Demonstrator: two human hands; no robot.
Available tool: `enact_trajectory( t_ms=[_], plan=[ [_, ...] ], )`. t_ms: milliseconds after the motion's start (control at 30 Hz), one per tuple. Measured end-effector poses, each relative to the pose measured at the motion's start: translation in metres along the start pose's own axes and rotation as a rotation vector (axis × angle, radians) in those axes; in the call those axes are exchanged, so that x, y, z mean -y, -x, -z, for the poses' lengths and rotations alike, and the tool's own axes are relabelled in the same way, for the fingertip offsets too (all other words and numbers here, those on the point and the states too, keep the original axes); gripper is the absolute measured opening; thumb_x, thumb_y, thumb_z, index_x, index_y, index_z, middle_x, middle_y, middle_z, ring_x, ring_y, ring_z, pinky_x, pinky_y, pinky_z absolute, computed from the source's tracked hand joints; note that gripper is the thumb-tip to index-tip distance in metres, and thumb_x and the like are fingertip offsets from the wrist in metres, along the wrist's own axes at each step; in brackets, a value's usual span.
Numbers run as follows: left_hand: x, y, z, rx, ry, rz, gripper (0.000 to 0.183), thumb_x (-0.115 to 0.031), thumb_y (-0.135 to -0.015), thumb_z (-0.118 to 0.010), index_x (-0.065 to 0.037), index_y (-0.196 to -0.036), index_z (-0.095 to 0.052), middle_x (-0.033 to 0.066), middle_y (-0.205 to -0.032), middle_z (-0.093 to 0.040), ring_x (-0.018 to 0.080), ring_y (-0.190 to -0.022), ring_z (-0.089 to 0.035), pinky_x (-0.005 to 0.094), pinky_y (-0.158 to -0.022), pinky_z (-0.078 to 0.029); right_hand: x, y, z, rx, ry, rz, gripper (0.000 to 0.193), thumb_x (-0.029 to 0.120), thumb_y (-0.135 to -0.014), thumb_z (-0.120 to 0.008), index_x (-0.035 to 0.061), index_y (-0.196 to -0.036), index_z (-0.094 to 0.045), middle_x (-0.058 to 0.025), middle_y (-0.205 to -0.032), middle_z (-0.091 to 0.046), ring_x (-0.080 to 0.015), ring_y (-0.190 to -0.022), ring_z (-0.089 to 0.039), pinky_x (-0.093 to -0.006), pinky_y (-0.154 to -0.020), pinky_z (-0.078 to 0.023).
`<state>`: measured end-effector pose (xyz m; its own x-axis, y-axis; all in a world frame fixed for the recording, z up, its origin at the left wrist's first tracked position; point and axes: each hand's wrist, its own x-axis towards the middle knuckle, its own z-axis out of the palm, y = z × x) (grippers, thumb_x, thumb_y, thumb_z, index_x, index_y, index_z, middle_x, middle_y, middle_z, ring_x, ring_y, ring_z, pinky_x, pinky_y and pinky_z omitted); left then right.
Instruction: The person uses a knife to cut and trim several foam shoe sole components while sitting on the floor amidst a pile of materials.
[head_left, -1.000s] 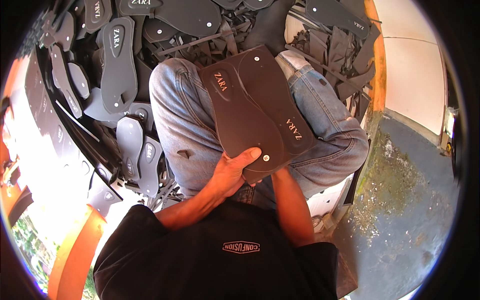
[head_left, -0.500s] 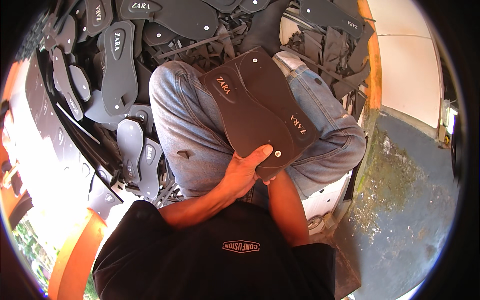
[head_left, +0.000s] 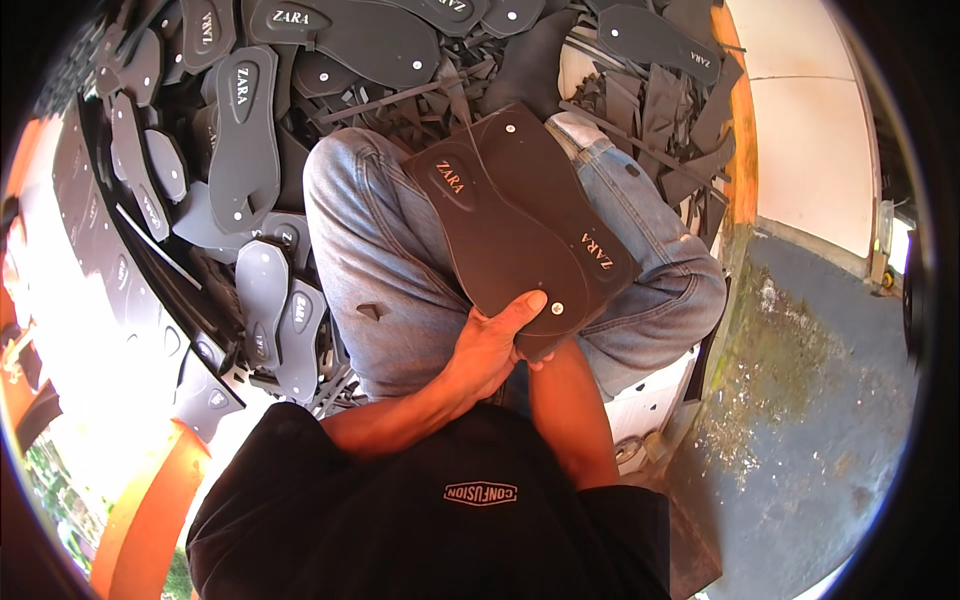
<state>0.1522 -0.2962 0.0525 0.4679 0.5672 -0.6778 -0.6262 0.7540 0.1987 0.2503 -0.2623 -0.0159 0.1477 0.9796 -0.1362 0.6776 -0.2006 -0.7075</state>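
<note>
The left hand [head_left: 485, 345] is gripping the sheet [head_left: 530, 235] by its near end, thumb [head_left: 522, 312] pressing on top! The right hand [head_left: 543, 363] is sitting just beneath, mostly hidden; I'm not managing to tell its hold. Over the legs [head_left: 385, 260], the sheet is stretching away to the far side of both hands, long axis slanting far-left to near-right. Soles [head_left: 245, 150] are lying left.

The bare left forearm [head_left: 400, 418] slants up toward 2 o'clock, the wrist nearly in line with it. The left hand [head_left: 485, 348] is closed in a grip, its extended thumb [head_left: 521, 311] on top, aimed at 2 o'clock. The bare right forearm [head_left: 572, 415] rises from 5 o'clock, leaning toward 11. The right hand is mostly hidden; its grip cannot be told.
</note>
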Motion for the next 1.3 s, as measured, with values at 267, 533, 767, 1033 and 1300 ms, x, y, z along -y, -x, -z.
enact_trajectory(
  t_ms=[267,533,767,1033,1300],
  plan=[
    [-0.009,0.007,0.005,-0.028,-0.072,-0.005,0.025,-0.025,-0.088,-0.063,-0.003,-0.098,-0.058,0.0077,-0.074,-0.063,0.0177,-0.055,-0.062,0.0251,-0.04,-0.047,0.005,-0.021,-0.001,0.015,0.006,-0.03,0.034,0.029,-0.085,-0.062,-0.0009,-0.102,-0.059,-0.0137,-0.078,-0.061,-0.0208,-0.057,-0.055,-0.0329,-0.052,-0.043],
    [-0.029,0.026,0.032,-0.07,-0.152,0.004,0.032,-0.029,-0.083,-0.067,-0.004,-0.1,-0.055,0.0075,-0.075,-0.061,0.0163,-0.048,-0.056,0.0245,-0.035,-0.042,0.032,-0.061,-0.022,0.13,0.063,-0.004,0.035,0.03,-0.086,-0.061,-0.0009,-0.102,-0.059,-0.0133,-0.076,-0.061,-0.0198,-0.054,-0.055,-0.0322,-0.049,-0.042],
    [-0.081,0.089,0.121,0.028,-0.223,0.029,0.047,-0.007,-0.076,-0.067,0.006,-0.118,-0.052,0.0157,-0.098,-0.064,0.0214,-0.078,-0.065,0.0294,-0.064,-0.053,0.041,-0.098,-0.029,0.592,-0.801,-0.497,0.038,0.036,-0.087,-0.059,-0.0004,-0.098,-0.059,-0.0105,-0.069,-0.058,-0.0156,-0.047,-0.048,-0.0295,-0.044,-0.037],
    [-0.159,0.098,0.169,0.085,-0.693,0.062,0.05,-0.028,-0.08,-0.065,0.005,-0.117,-0.056,0.0134,-0.111,-0.062,0.022,-0.097,-0.06,0.0329,-0.087,-0.045,0.042,-0.045,0.03,0.605,-0.833,-0.422,0.027,0.027,-0.085,-0.066,0.0017,-0.079,-0.058,0.0018,-0.056,-0.045,-0.0056,-0.04,-0.036,-0.0234,-0.039,-0.028],
    [-0.139,0.026,0.079,-0.075,-0.177,-0.908,0.056,-0.043,-0.09,-0.054,0.001,-0.124,-0.051,0.0146,-0.118,-0.058,0.025,-0.11,-0.057,0.0367,-0.096,-0.044,0.021,0.066,0.055,0.274,-0.777,-0.447,0.023,0.017,-0.086,-0.066,0.0063,-0.071,-0.051,0.0036,-0.057,-0.049,-0.0038,-0.046,-0.042,-0.022,-0.041,-0.032]
  ],
)
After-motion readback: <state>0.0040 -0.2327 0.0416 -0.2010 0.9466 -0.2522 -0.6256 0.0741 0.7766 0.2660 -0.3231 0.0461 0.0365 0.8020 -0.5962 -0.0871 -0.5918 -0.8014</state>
